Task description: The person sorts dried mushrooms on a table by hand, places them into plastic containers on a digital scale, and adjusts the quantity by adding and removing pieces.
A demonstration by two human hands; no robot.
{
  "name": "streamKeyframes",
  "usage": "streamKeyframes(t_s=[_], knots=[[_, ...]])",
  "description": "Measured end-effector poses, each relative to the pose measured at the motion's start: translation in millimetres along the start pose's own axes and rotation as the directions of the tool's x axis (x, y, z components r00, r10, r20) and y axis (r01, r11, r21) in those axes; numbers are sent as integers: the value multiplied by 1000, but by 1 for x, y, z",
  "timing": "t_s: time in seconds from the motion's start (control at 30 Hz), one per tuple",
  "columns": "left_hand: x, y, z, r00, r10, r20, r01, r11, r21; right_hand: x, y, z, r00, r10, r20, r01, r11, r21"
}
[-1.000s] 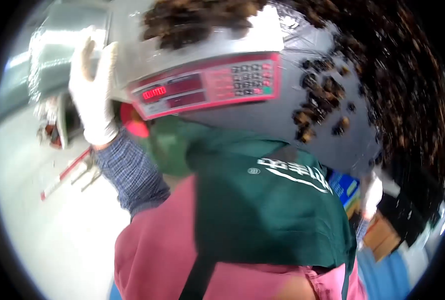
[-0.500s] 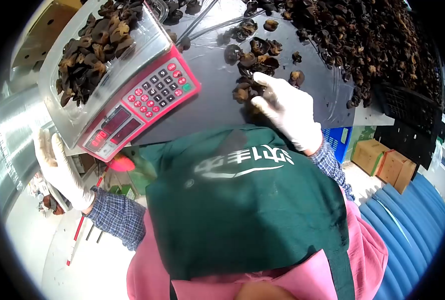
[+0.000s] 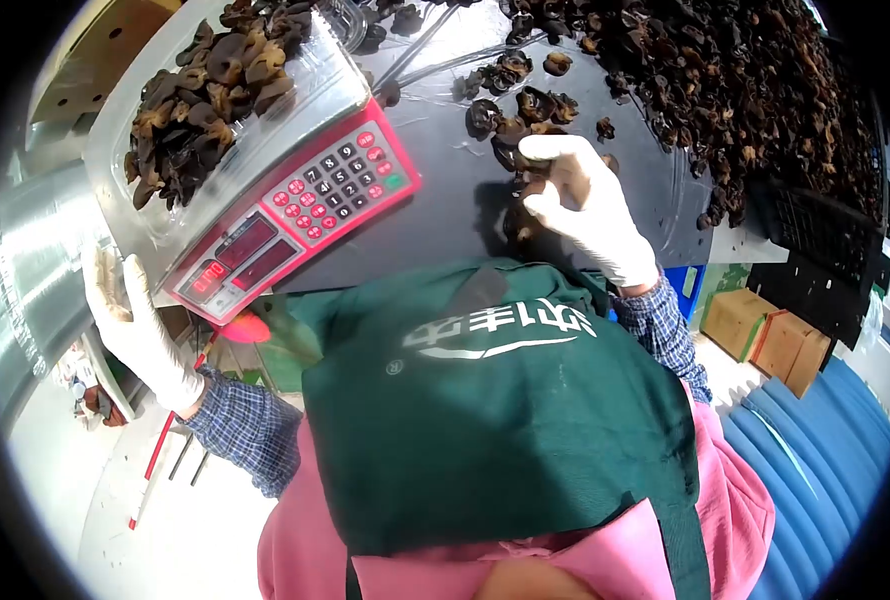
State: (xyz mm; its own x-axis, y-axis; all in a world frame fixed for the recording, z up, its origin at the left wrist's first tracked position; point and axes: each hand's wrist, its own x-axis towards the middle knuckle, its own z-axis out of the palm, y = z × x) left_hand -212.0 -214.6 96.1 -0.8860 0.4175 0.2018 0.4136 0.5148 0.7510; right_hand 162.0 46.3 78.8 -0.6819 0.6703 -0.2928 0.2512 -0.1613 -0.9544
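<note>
My left hand (image 3: 143, 330), in a white glove, has its fingers apart beside the near-left corner of a red-and-silver scale (image 3: 300, 205). A clear tray (image 3: 310, 95) on the scale holds dark brown, curled fungus pieces (image 3: 200, 110). The red display (image 3: 208, 277) appears to read 0.170. My right hand (image 3: 590, 205), also gloved, is over a small group of fungus pieces (image 3: 537, 105) on the dark tabletop. Its thumb and index finger are parted, with brown pieces visible between and beneath them. The other fingertips are hidden.
A large fungus heap (image 3: 745, 90) covers the table's right part, with a black crate (image 3: 825, 225) at its edge. Cardboard boxes (image 3: 765, 335) and blue ribbed material (image 3: 815, 450) lie lower right. Clear plastic (image 3: 40, 270) hangs at the left.
The view has shifted slightly. My right hand has moved a little down and right, and its thumb and index finger are more bent. My left hand keeps nearly the same pose.
</note>
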Motion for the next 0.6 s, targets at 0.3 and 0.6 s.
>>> streamKeyframes(t_s=[0.3, 0.6], knots=[[5, -5, -8, 1000, 3, -6, -3, 1000, -25, -111, -25, -98, 958, 268, -103, -132, 94, -987], [9, 23, -5, 998, 57, -41, -58, 998, -32, -19, 36, -4, 952, -150, 268, 307, 466, -830]])
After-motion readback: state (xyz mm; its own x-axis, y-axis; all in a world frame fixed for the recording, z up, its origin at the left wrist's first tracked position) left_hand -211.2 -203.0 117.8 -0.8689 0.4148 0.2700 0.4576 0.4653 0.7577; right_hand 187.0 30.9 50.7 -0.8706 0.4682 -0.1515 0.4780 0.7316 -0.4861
